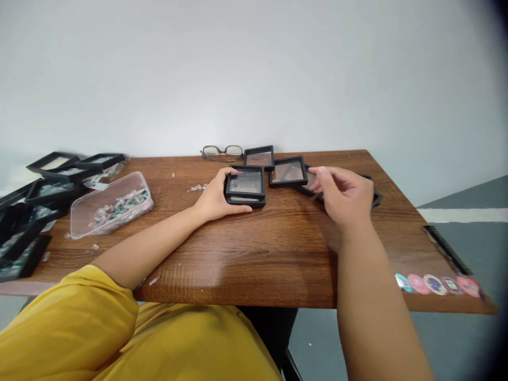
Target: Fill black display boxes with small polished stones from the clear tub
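My left hand [218, 196] grips a small black display frame [246, 182] with a clear window. Thumb and fingers hold its left side, and a second black frame [254, 203] lies right beneath it on the table. To the right, my right hand [343, 193] is closed in a pinch over a group of similar black frames. Its fingertips are by the edge of a partly covered frame [309, 185], and what they pinch cannot be made out. Between the hands, one frame [288, 172] leans over its neighbour, and another frame [259, 157] sits behind.
Eyeglasses [222, 152] lie at the table's back edge. A clear plastic tub [79, 219] of small coloured stones stands left, beside piled black frames [51, 190]. Loose clear bits [197, 187] dot the wooden table [254, 254]. Round stickers [434, 284] and a black strip [448, 250] are at right.
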### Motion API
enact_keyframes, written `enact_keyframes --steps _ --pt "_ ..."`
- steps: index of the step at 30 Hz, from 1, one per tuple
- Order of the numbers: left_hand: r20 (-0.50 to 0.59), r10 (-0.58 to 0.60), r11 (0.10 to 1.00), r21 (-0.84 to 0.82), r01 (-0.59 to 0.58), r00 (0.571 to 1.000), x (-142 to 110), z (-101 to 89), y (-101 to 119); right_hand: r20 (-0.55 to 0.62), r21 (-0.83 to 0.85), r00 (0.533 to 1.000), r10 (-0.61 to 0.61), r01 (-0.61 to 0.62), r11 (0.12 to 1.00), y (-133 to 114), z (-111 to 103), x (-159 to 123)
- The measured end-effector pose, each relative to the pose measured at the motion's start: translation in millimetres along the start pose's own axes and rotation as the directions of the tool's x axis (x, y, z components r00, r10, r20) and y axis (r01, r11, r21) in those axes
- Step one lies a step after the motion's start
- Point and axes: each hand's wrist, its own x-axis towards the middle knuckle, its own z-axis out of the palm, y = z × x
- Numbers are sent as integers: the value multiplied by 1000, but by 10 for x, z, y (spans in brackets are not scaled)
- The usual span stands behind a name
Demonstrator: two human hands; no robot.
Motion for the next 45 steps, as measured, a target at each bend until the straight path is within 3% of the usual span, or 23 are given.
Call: enact_keyframes --steps 5,12,16,22,30,36,40,45 --pt "3 -6 999 -33 6 1000 -6 3 9 -69 -116 996 -56 47 992 92 -71 42" --pt "79 -8 1000 -29 10 997 -7 20 -13 132 -286 984 -124 157 945 452 -7 31" --pt "94 11 999 -33 -8 996 -1 14 -8 179 -310 974 -141 192 931 523 97 26" --pt "37 -2 995 -95 6 999 -14 21 -28 168 -263 969 -181 221 939 489 87 73" --pt "-78 5 980 -200 -20 997 22 37 -135 69 -156 985 -157 167 974 408 -33 81" --pt "57 73 980 -188 -61 996 -7 27 -77 -65 12 985 -161 162 987 198 44 57" --pt "170 134 981 -161 -107 976 -12 49 -63 86 128 968 -235 223 966 -23 150 -16" --pt "198 116 988 -125 -92 973 -9 72 -143 331 194 896 -295 241 951 -170 230 -95"
